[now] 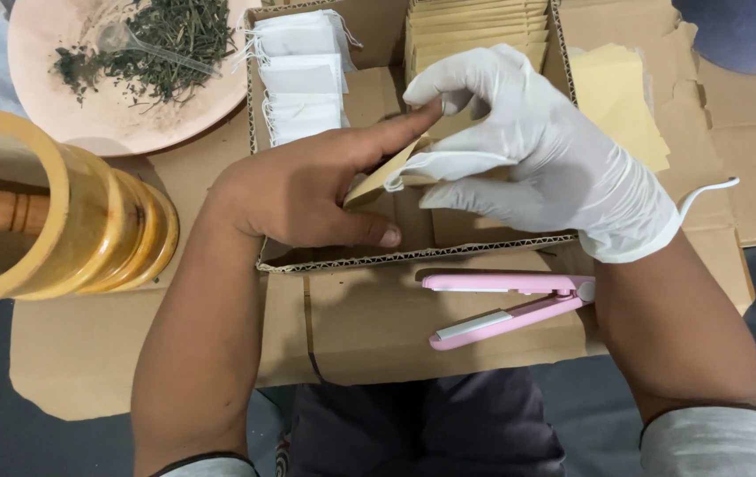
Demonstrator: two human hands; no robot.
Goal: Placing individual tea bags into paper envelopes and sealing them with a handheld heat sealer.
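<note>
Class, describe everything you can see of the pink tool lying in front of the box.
The pink tool is a small clamp-like sealer that looks like plastic, with two long arms joined at a hinge on its right end. The arms stand apart at the left, showing a white strip on the lower one. It lies flat on the cardboard sheet, just below the box front wall. Neither hand touches it; the right forearm is close by its hinge.
</note>
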